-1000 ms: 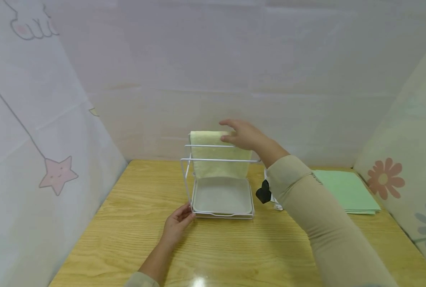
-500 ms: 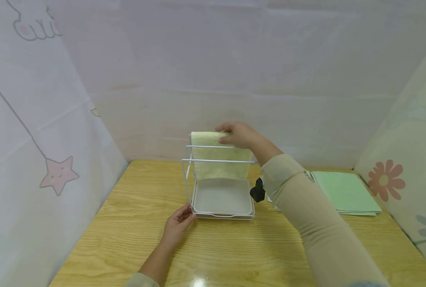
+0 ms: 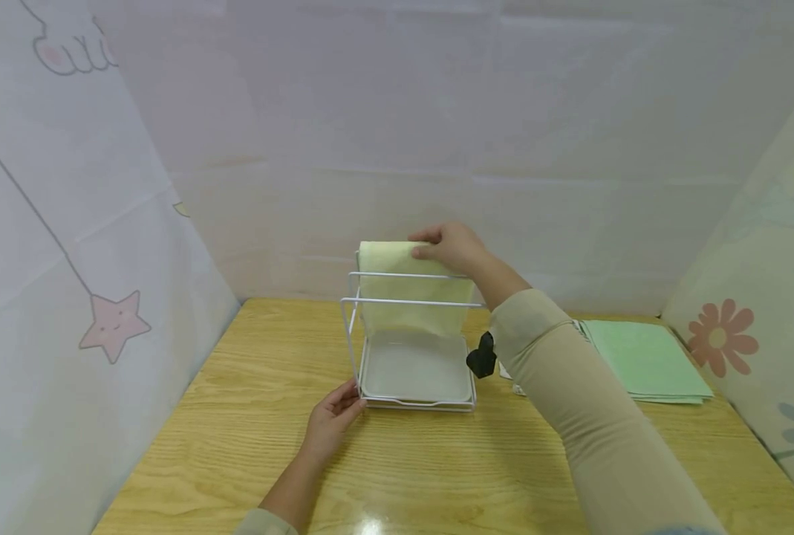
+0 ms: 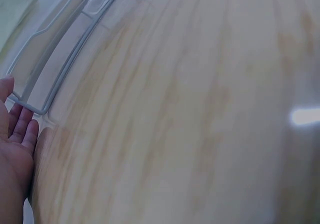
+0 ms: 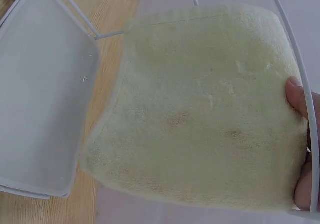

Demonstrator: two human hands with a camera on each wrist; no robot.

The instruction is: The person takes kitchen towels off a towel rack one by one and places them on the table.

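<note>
A pale yellow towel (image 3: pixel 403 301) hangs folded over the rear bar of a white wire rack (image 3: pixel 410 302). At the towel's top right my right hand (image 3: pixel 457 249) pinches it between thumb and fingers. In the right wrist view the thumb lies on the face of the towel (image 5: pixel 200 109), with fingers behind its edge. My left hand (image 3: pixel 330 422) grips the rack's front left bottom corner; in the left wrist view, the left hand (image 4: pixel 17 144) has its thumb above the wire and fingers below. A grey-white tray (image 3: pixel 417 368) sits in the rack's base, under the towel.
A stack of folded light green cloths (image 3: pixel 647 360) lies to the right on the wooden table (image 3: pixel 236 438). White items (image 3: pixel 518 389), partly hidden by the right sleeve, lie between rack and stack. A pale patterned wall sheet (image 3: pixel 303 186) stands close behind the rack.
My right hand has come from loosely spread fingers at the towel's top to pinching it. The towel's top edge has risen slightly. The left hand keeps its place at the rack's corner.
</note>
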